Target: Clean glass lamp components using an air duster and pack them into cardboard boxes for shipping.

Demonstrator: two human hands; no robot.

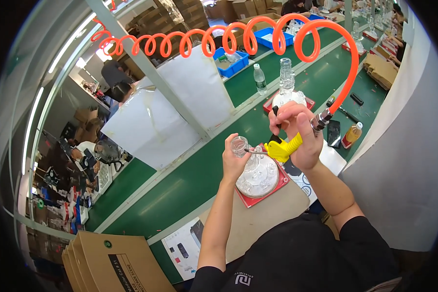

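The yellow air blow gun (pixel 281 150) is clamped in the right hand (pixel 308 149), while a clear glass neck (pixel 239 145) is pinched in the fingers of the left hand (pixel 233 165). The nozzle is held at the neck's rim, so blowing out is judged to be the step in hand; whether air is being released cannot be told. Steady support and a nozzle kept off the glass are called for next. Just below, a glass vessel (pixel 256 181), seemingly joined to that neck, is carried by a red tray (pixel 250 202) on the table (pixel 190 180). Farther out, an amber drink is held in a small bottle (pixel 351 136), and pale, unidentifiable pieces are contained in a blue bin (pixel 236 70).
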